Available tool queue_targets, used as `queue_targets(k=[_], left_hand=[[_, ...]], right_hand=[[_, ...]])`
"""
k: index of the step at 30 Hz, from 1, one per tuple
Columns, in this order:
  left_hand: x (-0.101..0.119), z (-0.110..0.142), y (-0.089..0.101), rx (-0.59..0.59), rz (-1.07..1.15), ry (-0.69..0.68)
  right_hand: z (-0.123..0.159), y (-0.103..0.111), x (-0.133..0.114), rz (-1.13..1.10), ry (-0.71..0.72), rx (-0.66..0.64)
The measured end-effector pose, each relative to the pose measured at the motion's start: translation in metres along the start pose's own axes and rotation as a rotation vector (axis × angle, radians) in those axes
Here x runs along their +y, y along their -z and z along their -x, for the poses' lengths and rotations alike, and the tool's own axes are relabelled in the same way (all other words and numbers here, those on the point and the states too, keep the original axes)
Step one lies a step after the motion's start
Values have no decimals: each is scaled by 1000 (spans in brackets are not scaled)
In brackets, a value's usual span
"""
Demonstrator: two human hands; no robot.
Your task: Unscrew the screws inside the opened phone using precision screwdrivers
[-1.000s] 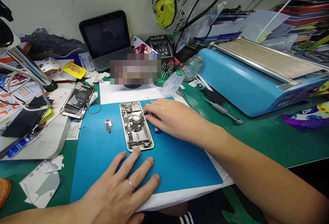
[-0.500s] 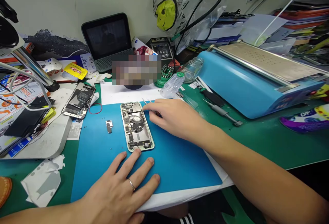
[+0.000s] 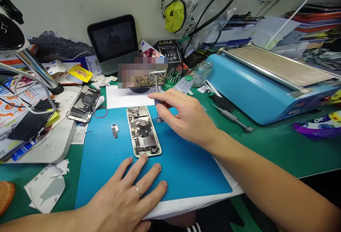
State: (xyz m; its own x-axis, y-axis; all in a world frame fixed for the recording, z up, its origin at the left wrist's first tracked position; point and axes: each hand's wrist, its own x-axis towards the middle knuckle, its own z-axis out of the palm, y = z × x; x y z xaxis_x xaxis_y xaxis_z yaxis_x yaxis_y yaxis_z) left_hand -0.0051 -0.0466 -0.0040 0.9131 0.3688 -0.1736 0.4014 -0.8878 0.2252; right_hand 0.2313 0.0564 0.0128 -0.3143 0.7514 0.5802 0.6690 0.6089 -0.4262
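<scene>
Blue mat (image 3: pixel 191 175): underlay the work, seemingly the handling of a precision screwdriver (image 3: pixel 159 117) beside an opened smartphone (image 3: pixel 144 131).
Left hand (image 3: pixel 128 191): rested palm-down, fingers spread and gripping nothing, tips at the smartphone's near edge.
Right hand (image 3: pixel 183 116): pinched the precision screwdriver between thumb and fingers.
Opened smartphone: lay flat, internals up, on the mat's far half.
Precision screwdriver: pointed bit-up, seemingly; probably called for turning bit-down before use.
Flat component (image 3: pixel 114 131): lay left of the smartphone.
2 silvery specks (image 3: pixel 128 152): probably screws; lay near the left fingers, easily swept.
</scene>
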Motion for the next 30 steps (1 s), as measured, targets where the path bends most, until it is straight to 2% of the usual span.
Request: queue_targets(k=[4,10,17,30], left_hand=[[0,1,-3,19,-27,5],[-3,0,-3,19,-52,-13],[-2,2,-10,50,-62,-11],[-2,1,-9,58,-62,-3]], right_hand=[[1,-2,-1,-77,6,24],[0,-1,0,-133,77,161],[0,-2,3,-183,111,262],[4,-4,5,-306,104,387]])
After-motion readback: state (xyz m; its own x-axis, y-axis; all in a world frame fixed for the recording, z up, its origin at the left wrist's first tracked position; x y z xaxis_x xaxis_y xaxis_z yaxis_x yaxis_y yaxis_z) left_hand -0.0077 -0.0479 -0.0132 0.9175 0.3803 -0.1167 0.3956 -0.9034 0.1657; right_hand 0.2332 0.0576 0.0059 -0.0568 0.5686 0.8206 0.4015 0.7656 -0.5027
